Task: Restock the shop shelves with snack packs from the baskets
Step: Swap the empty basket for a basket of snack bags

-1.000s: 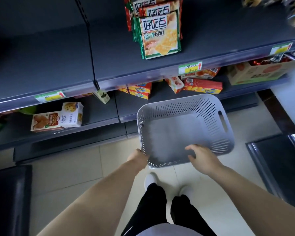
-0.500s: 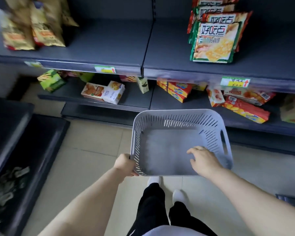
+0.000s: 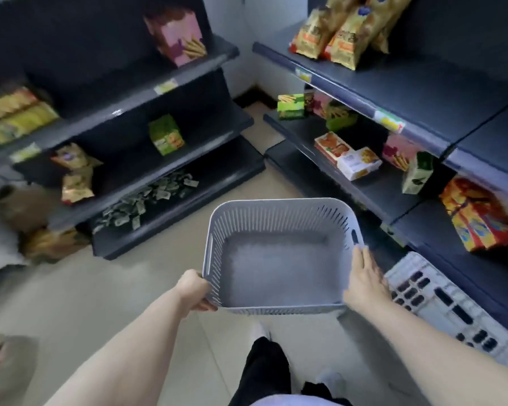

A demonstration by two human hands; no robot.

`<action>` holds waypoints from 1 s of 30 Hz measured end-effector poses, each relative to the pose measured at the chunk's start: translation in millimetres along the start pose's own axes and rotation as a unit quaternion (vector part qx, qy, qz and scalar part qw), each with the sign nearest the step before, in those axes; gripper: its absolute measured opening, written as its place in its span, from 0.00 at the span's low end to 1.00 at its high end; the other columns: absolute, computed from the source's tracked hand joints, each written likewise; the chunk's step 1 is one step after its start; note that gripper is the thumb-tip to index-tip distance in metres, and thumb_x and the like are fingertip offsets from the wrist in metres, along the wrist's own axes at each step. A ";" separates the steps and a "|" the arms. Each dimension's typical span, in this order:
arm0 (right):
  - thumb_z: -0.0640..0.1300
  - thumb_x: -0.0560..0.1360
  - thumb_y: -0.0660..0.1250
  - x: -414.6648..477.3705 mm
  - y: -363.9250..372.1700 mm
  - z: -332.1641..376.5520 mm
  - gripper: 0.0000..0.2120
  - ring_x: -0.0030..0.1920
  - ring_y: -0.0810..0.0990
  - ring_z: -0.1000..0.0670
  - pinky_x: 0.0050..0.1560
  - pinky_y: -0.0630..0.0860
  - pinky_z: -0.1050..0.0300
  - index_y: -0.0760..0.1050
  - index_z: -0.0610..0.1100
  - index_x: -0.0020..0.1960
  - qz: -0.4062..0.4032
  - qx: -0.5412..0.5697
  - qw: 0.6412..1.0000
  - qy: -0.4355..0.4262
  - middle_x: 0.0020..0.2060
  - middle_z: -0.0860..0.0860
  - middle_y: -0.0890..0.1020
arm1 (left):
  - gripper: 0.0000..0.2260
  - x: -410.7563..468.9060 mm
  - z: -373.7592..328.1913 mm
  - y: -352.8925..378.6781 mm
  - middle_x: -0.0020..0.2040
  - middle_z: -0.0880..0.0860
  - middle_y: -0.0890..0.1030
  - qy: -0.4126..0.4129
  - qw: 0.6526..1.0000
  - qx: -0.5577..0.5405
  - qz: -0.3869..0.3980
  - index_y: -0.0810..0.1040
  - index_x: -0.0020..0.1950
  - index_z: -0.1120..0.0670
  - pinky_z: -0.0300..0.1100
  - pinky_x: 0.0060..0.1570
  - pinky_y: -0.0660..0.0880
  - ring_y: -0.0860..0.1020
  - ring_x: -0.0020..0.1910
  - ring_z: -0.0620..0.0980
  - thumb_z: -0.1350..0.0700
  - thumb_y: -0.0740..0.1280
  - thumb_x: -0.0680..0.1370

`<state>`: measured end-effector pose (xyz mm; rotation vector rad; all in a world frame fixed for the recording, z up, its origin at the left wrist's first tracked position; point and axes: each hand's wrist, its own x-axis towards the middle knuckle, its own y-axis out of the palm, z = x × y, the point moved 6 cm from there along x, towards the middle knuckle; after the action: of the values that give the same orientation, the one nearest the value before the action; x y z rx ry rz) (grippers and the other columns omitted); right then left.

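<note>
- Black trousers and a white shoe show at 6 o'clock, over a pale tiled floor.
- The left hand grips the basket at its 7 o'clock corner, with the fingers curled under the rim.
- The right hand lies along the basket's 3 o'clock side. Its fingers are stretched out flat towards the handle slot, and the thumb is hidden.
- The grey slotted basket is held level above the floor, straight ahead at 12 o'clock, with its whole bottom in sight.
- A white crate sits on the floor at 4 o'clock, just beside the right hand.
- Dark shelves run off at 2 o'clock. They carry red and yellow packs, an orange and white box and, higher up, gold bags.
- A second shelf unit stands at 10 o'clock. It holds loose small sachets at the bottom, a green box above them and a pink box on top.
</note>
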<state>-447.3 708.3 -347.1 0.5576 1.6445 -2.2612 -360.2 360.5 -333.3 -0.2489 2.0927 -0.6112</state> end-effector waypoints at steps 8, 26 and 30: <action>0.38 0.70 0.61 -0.6 65.8 142.9 0.09 0.35 0.76 0.45 0.35 0.74 0.52 0.77 0.39 0.48 0.173 0.148 0.974 -0.007 0.39 0.41 0.81 | 0.10 -34.8 167.8 -122.2 0.42 0.68 0.84 -0.105 0.985 -0.108 -0.079 0.80 0.44 0.62 0.38 0.29 0.77 0.82 0.27 0.55 0.71 0.60 0.72; 0.34 0.72 0.61 -133.9 245.6 548.6 0.13 0.37 0.84 0.39 0.35 0.83 0.43 0.72 0.44 0.55 0.276 0.091 0.940 -0.180 0.48 0.43 0.79 | 0.10 -91.4 475.3 -307.0 0.35 0.59 0.79 -0.285 0.782 -0.442 -0.335 0.78 0.49 0.61 0.37 0.30 0.64 0.77 0.30 0.55 0.68 0.58 0.75; 0.35 0.75 0.60 -178.9 286.4 627.9 0.12 0.40 0.83 0.38 0.35 0.83 0.43 0.69 0.41 0.58 0.298 0.048 0.926 -0.226 0.53 0.41 0.76 | 0.10 -100.1 511.7 -302.2 0.43 0.57 0.79 -0.314 0.692 -0.556 -0.338 0.72 0.59 0.58 0.45 0.39 0.77 0.81 0.41 0.55 0.65 0.61 0.78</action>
<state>-247.9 24.0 -331.8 0.4356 0.9749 -1.8362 101.4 -26.9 -341.7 -1.7069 1.3594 0.4420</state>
